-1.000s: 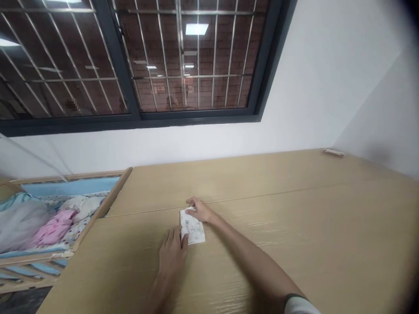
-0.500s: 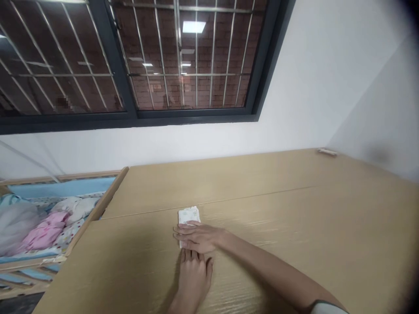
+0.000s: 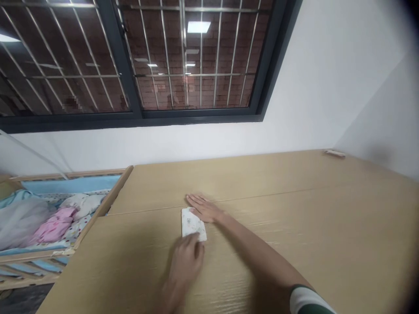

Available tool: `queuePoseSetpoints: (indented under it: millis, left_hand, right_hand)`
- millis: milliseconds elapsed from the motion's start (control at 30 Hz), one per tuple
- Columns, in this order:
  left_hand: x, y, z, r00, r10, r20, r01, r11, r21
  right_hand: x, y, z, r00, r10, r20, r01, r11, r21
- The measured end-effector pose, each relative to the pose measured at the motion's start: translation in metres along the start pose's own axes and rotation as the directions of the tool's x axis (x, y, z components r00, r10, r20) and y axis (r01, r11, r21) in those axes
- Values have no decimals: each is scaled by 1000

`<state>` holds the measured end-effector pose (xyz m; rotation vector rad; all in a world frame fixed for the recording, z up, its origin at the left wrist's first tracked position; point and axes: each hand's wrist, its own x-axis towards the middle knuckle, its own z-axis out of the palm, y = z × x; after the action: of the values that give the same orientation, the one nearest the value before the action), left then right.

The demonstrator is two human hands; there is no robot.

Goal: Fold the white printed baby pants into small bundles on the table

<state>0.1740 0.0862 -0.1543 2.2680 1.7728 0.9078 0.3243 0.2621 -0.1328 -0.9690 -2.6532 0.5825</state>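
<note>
A small white folded cloth [image 3: 192,221] with a faint print lies flat on the wood-toned tabletop [image 3: 275,235]. My left hand [image 3: 186,257] is at its near edge, fingers curled closed over that edge; motion blurs the hand, and the fingertips are partly hidden. My right hand [image 3: 204,208] rests flat and open by the cloth's far right corner, fingers stretched out across the seam in the tabletop. Its thumb side touches or overlaps the cloth.
Left of the table stands a wooden crib [image 3: 109,196] with blue lining, holding a pink cloth [image 3: 55,224] and other bedding. A barred window [image 3: 196,115] is set in the white wall behind. A small pale strip [image 3: 334,153] lies at the far right corner.
My right hand has slid off the middle of the cloth, away from me to its far corner. My left hand has drawn slightly left, and its fingers have curled. More of the cloth shows, slightly turned.
</note>
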Motion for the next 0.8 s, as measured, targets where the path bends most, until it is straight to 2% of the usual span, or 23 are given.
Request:
queuePoseSetpoints:
  millis: [67, 133, 200, 267, 400, 533, 667, 800]
  left_hand:
    - [11, -15, -17, 993, -118, -14, 118, 992, -36]
    - [20, -27, -29, 969, -247, -25, 247, 969, 21]
    - [24, -33, -34, 941, -338, -3, 337, 938, 80]
    - [24, -31, -33, 924, -382, 24, 378, 920, 108]
    - [21, -24, -20, 925, -370, 82, 355, 922, 156]
    - [25, -28, -17, 918, -349, 190, 328, 935, 134]
    - [19, -37, -29, 903, -317, 290, 304, 948, 91]
    - [-20, -47, -54, 895, -281, 348, 281, 958, 51]
  right_hand:
    - [-4, -1, 5, 983, 134, -124, -119, 986, 120]
    - [-10, -4, 11, 937, 237, -257, -177, 955, 237]
    - [-17, -9, 17, 899, 259, -353, -159, 945, 287]
    - [-23, -15, 22, 892, 245, -381, -143, 951, 276]
    - [-28, -26, 25, 897, 293, -332, -209, 941, 265]
    - [-31, -37, 24, 883, 379, -276, -310, 913, 264]
    - [-45, -64, 20, 873, 434, -220, -389, 894, 221]
    - [-62, -109, 28, 918, 379, -118, -365, 922, 127]
